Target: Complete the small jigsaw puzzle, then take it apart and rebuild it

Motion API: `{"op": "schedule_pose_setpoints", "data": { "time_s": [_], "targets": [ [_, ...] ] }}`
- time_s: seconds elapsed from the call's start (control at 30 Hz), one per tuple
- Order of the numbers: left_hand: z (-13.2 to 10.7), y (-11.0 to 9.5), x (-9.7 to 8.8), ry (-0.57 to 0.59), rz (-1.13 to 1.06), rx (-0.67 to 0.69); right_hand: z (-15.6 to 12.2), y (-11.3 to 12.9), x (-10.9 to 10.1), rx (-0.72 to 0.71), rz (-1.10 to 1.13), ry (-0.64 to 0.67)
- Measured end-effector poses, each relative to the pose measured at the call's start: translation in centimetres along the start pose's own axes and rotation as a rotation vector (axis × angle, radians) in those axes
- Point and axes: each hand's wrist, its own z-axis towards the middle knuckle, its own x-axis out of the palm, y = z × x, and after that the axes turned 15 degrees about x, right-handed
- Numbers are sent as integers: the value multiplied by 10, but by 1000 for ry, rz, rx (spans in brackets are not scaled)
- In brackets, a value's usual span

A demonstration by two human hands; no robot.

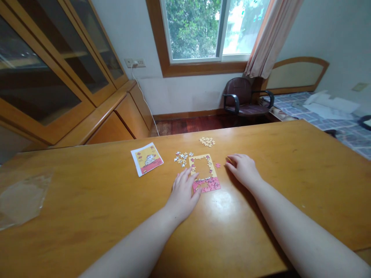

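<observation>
A partly assembled jigsaw puzzle (pixel 215 184) lies on the table, with a yellow frame, a pink lower section and openings in the middle and lower left. My left hand (pixel 183 192) rests open at its left edge, fingers spread and touching it. To the right of the puzzle, my right hand (pixel 244 168) is low over the table with its fingers curled together. A small yellowish spot shows at those fingertips; I cannot make out what it is. One loose pink puzzle piece (pixel 218 165) lies between the puzzle and my right hand.
Mixed loose pieces (pixel 182 157) lie left of the puzzle, and a pile of yellow pieces (pixel 207 141) lies beyond it. A reference picture card (pixel 147 159) is farther left. Clear plastic wrapping (pixel 24 199) lies at the table's left. A chair (pixel 242 96) stands behind the table.
</observation>
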Motion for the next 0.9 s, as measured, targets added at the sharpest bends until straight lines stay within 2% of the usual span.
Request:
{"op": "schedule_pose_setpoints", "data": {
  "time_s": [0.13,0.43,0.67,0.9],
  "targets": [
    [-1,3,1,-67,-70,-7,-3,0,-4,52,-110,64],
    [-3,8,0,-207,-192,-42,-20,3,-15,-38,-194,192],
    [-4,9,3,-216,-217,-35,-26,9,-23,-15,-223,230],
    [-5,8,2,-195,-230,-35,-30,9,-16,-5,-38,328]
  ]
}}
